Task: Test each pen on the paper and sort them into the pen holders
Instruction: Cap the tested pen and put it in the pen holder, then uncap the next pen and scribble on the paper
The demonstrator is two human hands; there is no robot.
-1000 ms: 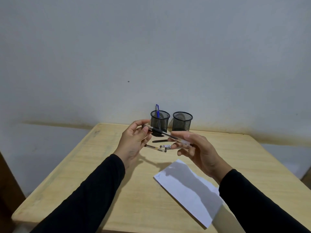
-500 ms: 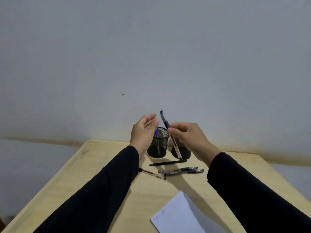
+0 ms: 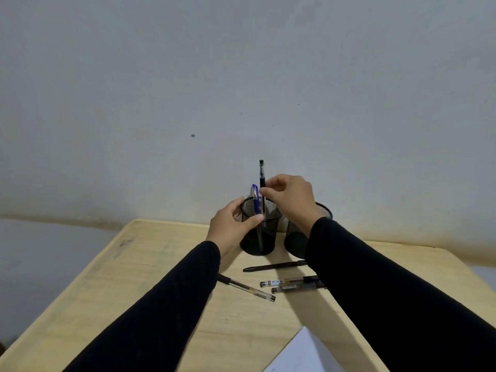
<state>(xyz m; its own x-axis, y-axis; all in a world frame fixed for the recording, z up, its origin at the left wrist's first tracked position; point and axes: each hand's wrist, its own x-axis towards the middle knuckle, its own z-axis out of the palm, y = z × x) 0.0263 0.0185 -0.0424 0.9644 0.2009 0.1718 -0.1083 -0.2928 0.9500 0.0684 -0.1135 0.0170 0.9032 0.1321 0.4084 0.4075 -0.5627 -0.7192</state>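
The left hand [image 3: 231, 225] clasped the black mesh pen holder [image 3: 259, 229] steady while the right hand [image 3: 288, 197] pinched a black pen [image 3: 262, 175] upright above it.

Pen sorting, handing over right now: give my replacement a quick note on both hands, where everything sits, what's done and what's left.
Right hand pinches a black pen upright, lower end inside the left mesh holder.
Left hand grips that holder's side.
A blue pen already stands in it. The right mesh holder is mostly hidden behind the right arm; contents unseen.
Done: blue pen sorted, black pen nearly in.
Left: release the black pen, then test and sort four pens lying on the table: a dark one, a clear one and two side by side. Paper lies at the near edge.
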